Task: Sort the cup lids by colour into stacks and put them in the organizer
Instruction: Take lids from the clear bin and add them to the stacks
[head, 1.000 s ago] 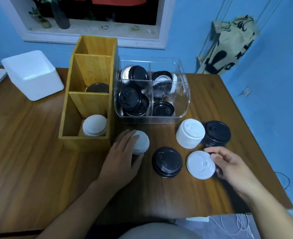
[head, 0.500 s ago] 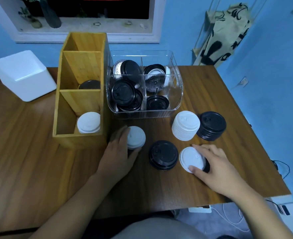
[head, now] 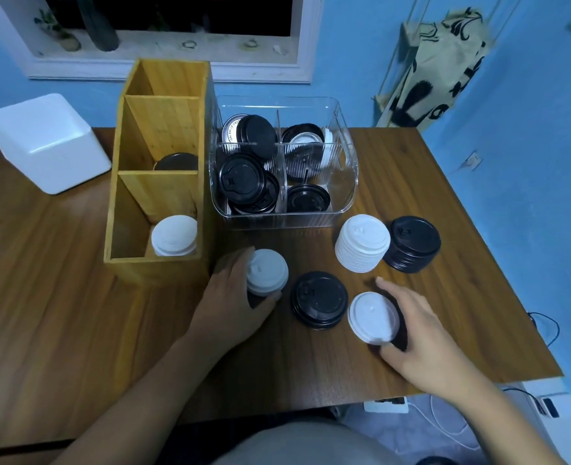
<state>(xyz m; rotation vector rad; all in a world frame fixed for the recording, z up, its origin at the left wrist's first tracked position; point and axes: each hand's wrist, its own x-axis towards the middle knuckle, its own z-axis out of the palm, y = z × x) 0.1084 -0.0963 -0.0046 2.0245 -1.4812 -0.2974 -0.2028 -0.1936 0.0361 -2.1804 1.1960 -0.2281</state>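
While sorting is under way, white lid (head: 373,317): near the worktop (head: 42,313) front edge, right of centre, pinched by the right grip (head: 420,337); something dark lies beneath it, unclear what. Left grip (head: 227,300): curled round a white-topped pile (head: 266,271) just beside the wooden organizer (head: 159,266). Black pile (head: 319,298): between the two. Next move, likely: carry the lid to the white stack (head: 363,243) and seat it squarely. Clear bin (head: 344,182): contents jumbled, uncountable.
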